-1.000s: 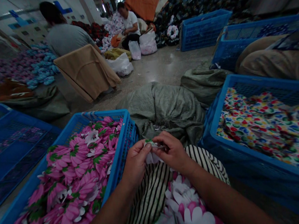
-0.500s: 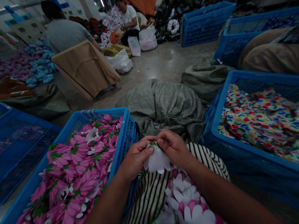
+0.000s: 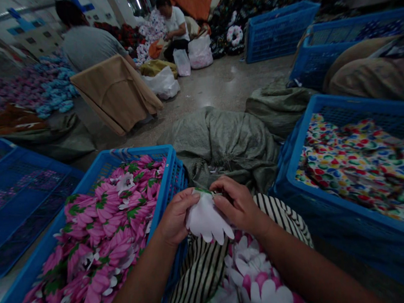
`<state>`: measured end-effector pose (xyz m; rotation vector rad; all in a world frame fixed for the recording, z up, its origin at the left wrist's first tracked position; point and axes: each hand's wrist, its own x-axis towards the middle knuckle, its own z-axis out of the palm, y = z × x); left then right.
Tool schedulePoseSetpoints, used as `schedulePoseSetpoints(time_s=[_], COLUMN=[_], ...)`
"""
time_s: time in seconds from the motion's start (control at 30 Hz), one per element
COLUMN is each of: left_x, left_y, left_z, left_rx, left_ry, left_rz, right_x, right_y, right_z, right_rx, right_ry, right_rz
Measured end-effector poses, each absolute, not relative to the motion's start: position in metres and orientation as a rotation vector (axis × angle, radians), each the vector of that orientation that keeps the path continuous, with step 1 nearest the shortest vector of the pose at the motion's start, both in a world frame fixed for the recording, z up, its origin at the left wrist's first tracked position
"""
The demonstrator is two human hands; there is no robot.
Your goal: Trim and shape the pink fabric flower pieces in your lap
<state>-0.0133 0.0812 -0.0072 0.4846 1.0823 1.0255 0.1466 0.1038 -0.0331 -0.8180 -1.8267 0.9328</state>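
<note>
A white petal-edged fabric piece [image 3: 208, 217] with a green top edge hangs between my hands, its scalloped side down. My left hand [image 3: 177, 214] pinches its upper left corner between thumb and fingers. At the upper right edge, my right hand [image 3: 236, 204] is closed on the same piece; whether its curled fingers hold anything else I cannot make out. Below, more white and pink petal pieces [image 3: 260, 279] lie on the black-and-cream striped cloth [image 3: 195, 271] over my lap.
At left stands a blue crate [image 3: 169, 150] heaped with pink, green and white petal pieces. A second blue crate [image 3: 291, 171] at right holds colourful dotted fabric. Grey-green sacks [image 3: 218, 135] lie ahead. Two people sit farther back, one by a brown-draped chair [image 3: 114, 93].
The white petal piece has turned and spread out, showing more of its face. My left hand has shifted slightly left, away from my right hand.
</note>
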Motion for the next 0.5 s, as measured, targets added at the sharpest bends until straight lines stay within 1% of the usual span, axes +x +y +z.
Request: schedulePoseSetpoints(time_s=[0.13, 0.27, 0.5], left_x=[-0.0135, -0.0127, -0.0112], left_y=[0.08, 0.078, 0.0762], left_z=[-0.0039, -0.002, -0.0016], left_rx=[0.414, 0.436, 0.522], left_ry=[1.124, 1.099, 1.03], left_rz=[1.078, 1.039, 0.972], right_x=[0.1461, 0.1448, 0.1443], right_y=[0.1032, 0.1032, 0.1014], right_z=[-0.0302, -0.0318, -0.0326], right_rx=[-0.856, -0.893, -0.887], right_ry=[-1.974, -2.037, -2.034], right_rz=[0.769, 0.644, 0.634])
